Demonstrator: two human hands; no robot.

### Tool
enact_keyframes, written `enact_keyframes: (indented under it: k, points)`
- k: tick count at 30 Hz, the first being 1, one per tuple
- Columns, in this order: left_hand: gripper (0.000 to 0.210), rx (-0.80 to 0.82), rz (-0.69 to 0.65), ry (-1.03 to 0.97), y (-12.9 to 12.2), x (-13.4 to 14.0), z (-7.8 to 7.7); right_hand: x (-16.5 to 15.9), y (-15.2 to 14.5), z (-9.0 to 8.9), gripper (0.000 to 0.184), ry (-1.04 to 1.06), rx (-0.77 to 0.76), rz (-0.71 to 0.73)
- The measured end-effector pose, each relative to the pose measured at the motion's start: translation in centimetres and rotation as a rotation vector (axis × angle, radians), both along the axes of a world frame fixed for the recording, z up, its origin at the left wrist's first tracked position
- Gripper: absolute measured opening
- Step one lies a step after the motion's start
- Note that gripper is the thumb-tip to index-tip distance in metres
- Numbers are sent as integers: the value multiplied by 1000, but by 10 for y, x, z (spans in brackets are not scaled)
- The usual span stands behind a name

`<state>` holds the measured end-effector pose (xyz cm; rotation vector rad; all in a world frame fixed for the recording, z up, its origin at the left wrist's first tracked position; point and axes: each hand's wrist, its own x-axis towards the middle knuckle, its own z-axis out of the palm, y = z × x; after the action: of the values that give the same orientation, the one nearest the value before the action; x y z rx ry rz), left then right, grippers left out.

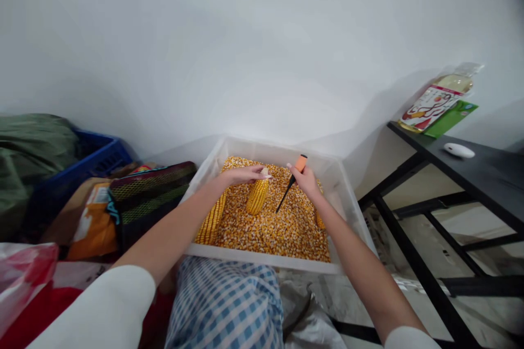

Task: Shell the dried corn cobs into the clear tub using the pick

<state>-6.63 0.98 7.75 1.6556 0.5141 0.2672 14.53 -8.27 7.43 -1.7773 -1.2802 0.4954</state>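
Observation:
My left hand is closed around the pale top end of a corn cob, which stands tilted over loose kernels. In my right hand is a screwdriver with an orange and black handle, its dark shaft slanting down and left to just above the kernels. Shelled corn kernels fill much of a white plastic bin. Another corn cob lies along the bin's left side, partly behind my left forearm. At the right, my right forearm mostly covers a further corn cob.
A black table on the right carries an oil bottle, a green box and a white oval object. To the left are a blue crate and several bags. A white wall rises behind the bin.

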Motion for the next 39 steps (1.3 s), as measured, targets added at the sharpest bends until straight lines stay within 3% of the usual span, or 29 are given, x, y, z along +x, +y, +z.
enact_keyframes:
  k: [7, 15, 21, 24, 26, 31, 35, 39]
  points:
    - [39, -107, -159, -101, 3, 0, -2, 0, 1, -2, 49, -33, 12, 17]
    - [46, -30, -184, -71, 3, -1, -3, -2, -1, -2, 49, -15, -27, -2]
    - [53, 106, -180, 4, 10, 1, -12, 2, -1, 3, 49, 39, 2, -27]
    - [47, 186, -3, 95, 13, 2, -18, 7, 0, 5, 51, -74, -28, -90]
    - [43, 261, 173, 192, 13, 2, -21, 9, 1, 2, 51, -170, -131, -84]
    - [42, 357, 441, 322, 7, 4, -23, 0, -1, -24, 34, -297, -322, 84]
    - [39, 256, 622, 171, 2, 11, -17, -9, -1, -44, 35, -255, -320, 130]
    - [33, 167, 782, 66, 0, 17, -9, -20, 4, -34, 47, -146, -131, 72]
